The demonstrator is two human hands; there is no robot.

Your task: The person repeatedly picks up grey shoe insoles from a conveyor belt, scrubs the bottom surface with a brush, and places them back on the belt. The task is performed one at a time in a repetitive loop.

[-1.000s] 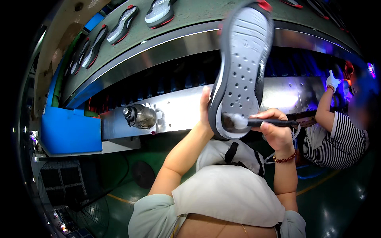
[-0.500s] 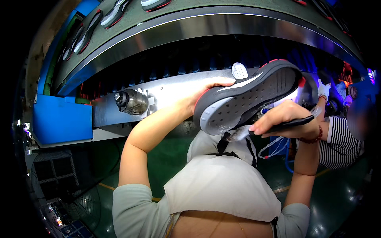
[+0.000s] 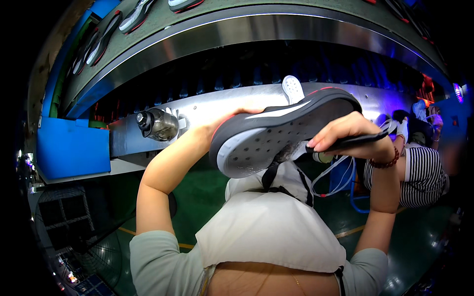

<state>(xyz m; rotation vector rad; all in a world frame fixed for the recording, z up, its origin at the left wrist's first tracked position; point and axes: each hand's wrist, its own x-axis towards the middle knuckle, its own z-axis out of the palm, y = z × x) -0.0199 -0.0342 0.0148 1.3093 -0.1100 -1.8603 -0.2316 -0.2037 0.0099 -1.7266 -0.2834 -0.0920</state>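
A dark grey shoe sole with a pale inner face full of small holes is held tilted before me, its near end pointing left. My left hand grips it from behind along the upper left edge; most of its fingers are hidden. A brush with wet-looking bristles is in my right hand, fingers closed round its black handle. The bristles touch the sole's inner face near its lower edge. A pale tube shows at the handle's rear end.
A metal ledge carries a dark see-through bottle and a pale, perforated piece. Beyond it, several soles lie on a green conveyor belt. A co-worker in a striped shirt sits at right, near a gloved hand.
The sole and my left hand have shifted left and slightly down, and the sole has tilted. My right hand has brought the brush from the sole's lower edge onto its inner face.
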